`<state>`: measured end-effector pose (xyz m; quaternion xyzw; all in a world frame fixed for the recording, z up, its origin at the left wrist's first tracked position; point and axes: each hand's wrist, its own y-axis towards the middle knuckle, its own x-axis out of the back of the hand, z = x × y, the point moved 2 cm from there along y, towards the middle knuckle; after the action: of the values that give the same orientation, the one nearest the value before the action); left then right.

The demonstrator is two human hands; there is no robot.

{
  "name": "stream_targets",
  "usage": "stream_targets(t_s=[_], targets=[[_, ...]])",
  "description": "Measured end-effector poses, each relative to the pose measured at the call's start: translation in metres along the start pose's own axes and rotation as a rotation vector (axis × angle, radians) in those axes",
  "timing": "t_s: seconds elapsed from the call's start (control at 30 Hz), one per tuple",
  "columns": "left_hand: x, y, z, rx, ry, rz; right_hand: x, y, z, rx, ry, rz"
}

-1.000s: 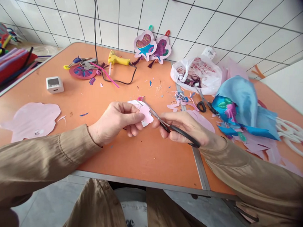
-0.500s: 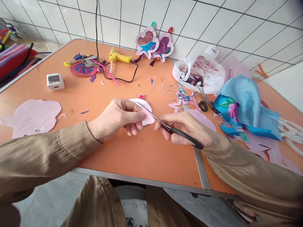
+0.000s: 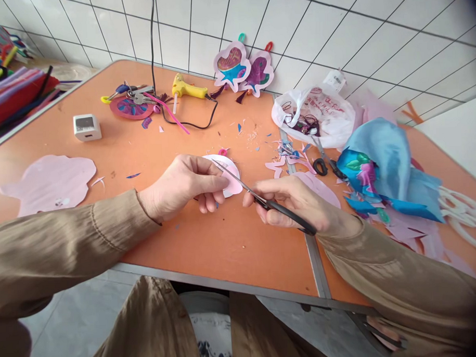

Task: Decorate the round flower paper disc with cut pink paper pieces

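My left hand (image 3: 181,186) pinches a small pale pink paper cut-out (image 3: 229,178) above the orange table (image 3: 224,241). My right hand (image 3: 293,202) grips black-handled scissors (image 3: 262,198). Their blades lie across the top of the pink cut-out, nearly closed. Both hands hover just over the tabletop near its front edge.
A large pink cut-out (image 3: 48,182) lies at the left, a white cube (image 3: 87,126) behind it. A yellow glue gun (image 3: 188,89), keys, two decorated ornaments (image 3: 242,66), a white plastic bag (image 3: 314,116), a second pair of scissors (image 3: 325,162) and blue fabric (image 3: 382,168) lie around.
The scissors' blades have slid slightly along the pink cut-out and closed a little. Both hands stay in nearly the same place.
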<state>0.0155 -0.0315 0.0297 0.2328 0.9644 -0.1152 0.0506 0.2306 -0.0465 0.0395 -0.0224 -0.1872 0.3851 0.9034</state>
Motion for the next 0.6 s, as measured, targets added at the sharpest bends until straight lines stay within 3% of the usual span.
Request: stream_targets(t_s=[0.2,0.6], targets=[[-0.0001,0.0006,-0.0008,0.003,0.009,-0.003,0.0018,-0.0002,-0.0018,0.015,-0.017,0.035],[0.0001,-0.0004,-0.0018,0.004,0.004,-0.008,-0.0017,-0.0006,0.0046,-0.006,-0.076,-0.018]])
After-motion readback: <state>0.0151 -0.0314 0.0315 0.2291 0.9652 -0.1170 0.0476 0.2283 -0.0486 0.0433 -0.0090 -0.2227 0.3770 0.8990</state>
